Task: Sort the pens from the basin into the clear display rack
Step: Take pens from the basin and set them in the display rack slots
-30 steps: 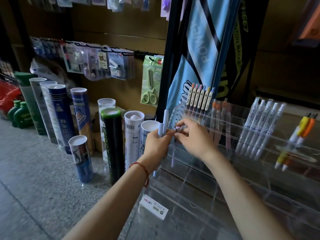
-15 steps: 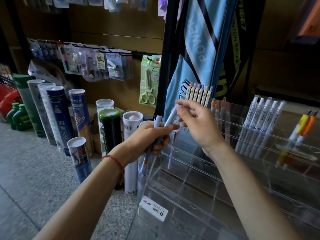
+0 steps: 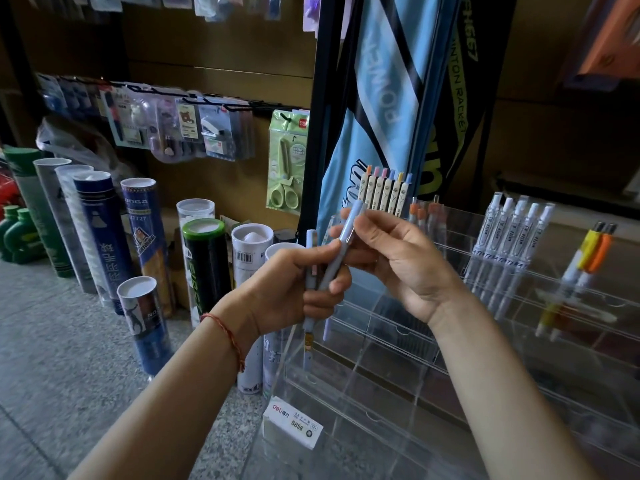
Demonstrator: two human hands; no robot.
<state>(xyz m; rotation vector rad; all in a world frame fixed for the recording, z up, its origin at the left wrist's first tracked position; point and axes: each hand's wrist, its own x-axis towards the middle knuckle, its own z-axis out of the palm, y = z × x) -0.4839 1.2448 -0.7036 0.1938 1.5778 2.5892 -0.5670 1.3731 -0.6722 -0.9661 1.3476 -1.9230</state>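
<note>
My left hand (image 3: 294,289) grips two pale blue pens upright in front of the clear display rack (image 3: 398,368). One pale blue pen (image 3: 309,337) hangs below my fist. My right hand (image 3: 398,258) pinches the top of the other pale blue pen (image 3: 346,233), which tilts up to the right. The rack holds a row of cream pens with coloured caps (image 3: 384,192), several white pens (image 3: 509,237), and yellow and orange pens (image 3: 585,258). The basin is not in view.
Shuttlecock tubes (image 3: 204,265) stand on the grey floor left of the rack. Packaged stationery and green scissors (image 3: 285,168) hang on the wall. A blue racket bag (image 3: 384,91) hangs behind the rack. A price label (image 3: 294,424) sits at the rack's front corner.
My right hand has taken one pen by its top and drawn it up and to the right, out of the bundle. My left hand keeps its hold and has tilted slightly.
</note>
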